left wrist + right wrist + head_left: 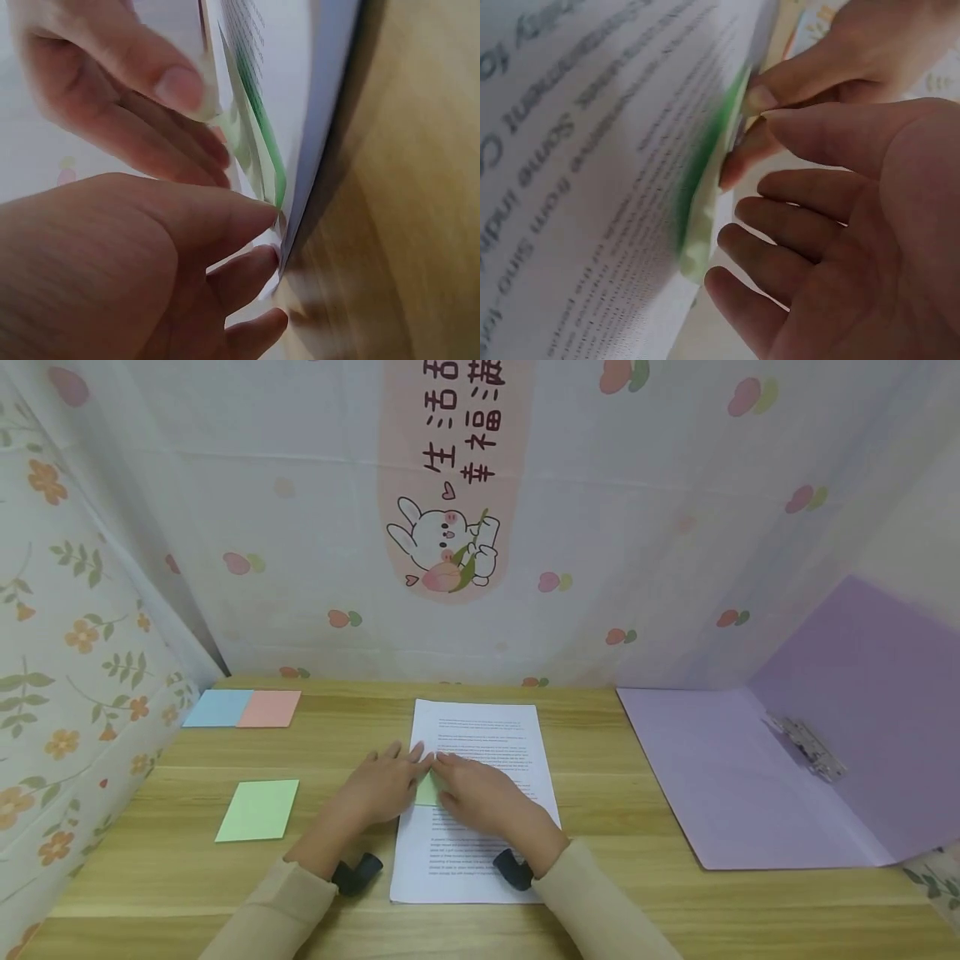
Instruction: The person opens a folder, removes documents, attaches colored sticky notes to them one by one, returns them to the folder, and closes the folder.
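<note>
A stack of printed white paper lies on the wooden table. On its left half sits a light green sticky note, partly covered by both hands. My left hand rests on the note's left side, its fingers reaching forward over the paper; in the left wrist view the thumb presses by the note's end. From the other side my right hand touches the note, its fingertips meeting those of the left hand. The right wrist view shows the right fingers loosely extended beside the note's raised edge.
Another green sticky note pad lies left of the paper. Blue and pink pads sit side by side behind it. At the right, a purple folder stands open with a metal clip. A patterned curtain hangs behind the table.
</note>
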A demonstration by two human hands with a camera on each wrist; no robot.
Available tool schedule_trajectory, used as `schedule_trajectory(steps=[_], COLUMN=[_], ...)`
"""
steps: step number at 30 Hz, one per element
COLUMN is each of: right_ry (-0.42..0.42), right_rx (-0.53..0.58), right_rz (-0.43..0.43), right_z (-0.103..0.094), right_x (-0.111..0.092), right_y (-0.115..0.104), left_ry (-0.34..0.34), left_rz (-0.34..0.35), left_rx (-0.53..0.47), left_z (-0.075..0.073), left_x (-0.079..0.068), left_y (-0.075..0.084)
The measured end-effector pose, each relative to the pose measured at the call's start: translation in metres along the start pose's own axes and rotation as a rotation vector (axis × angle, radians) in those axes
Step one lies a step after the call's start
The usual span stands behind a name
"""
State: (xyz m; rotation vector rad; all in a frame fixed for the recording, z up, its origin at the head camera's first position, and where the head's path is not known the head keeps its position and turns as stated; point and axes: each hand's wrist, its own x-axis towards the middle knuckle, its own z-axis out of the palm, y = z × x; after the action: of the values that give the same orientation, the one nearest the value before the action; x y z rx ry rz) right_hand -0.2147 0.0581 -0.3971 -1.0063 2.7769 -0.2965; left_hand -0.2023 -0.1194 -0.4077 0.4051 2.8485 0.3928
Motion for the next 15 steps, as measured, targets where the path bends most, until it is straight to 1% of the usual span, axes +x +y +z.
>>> schedule_trajectory(steps=[4,7,12,15], right_ry=[-0.056,-0.093,-0.122,-0.131], right_rx=[-0.02,-0.008,0.013,0.027], right_rz=[-0.007,-0.014,-0.009,-0.001], right_z=[0.0055,0.0074,0.0097,0.0108], right_x=[0.002,0.0033,0.005,0.006], right_y=[-0.0004,-0.0008,0.0008,0.0025], left_ry=[0.0,0.001,0.008,0.008], left_rz=[-0.003,0.001,0.0,-0.012], left_rx=[0.001,-0.001,0.007,0.014], left_z=[-0.0015,-0.0024,-0.0037,-0.0032], left_x=[-0.001,-0.0019,-0.002,-0.0008], left_y=[0.0009,0.0015,0.0032,0.0032])
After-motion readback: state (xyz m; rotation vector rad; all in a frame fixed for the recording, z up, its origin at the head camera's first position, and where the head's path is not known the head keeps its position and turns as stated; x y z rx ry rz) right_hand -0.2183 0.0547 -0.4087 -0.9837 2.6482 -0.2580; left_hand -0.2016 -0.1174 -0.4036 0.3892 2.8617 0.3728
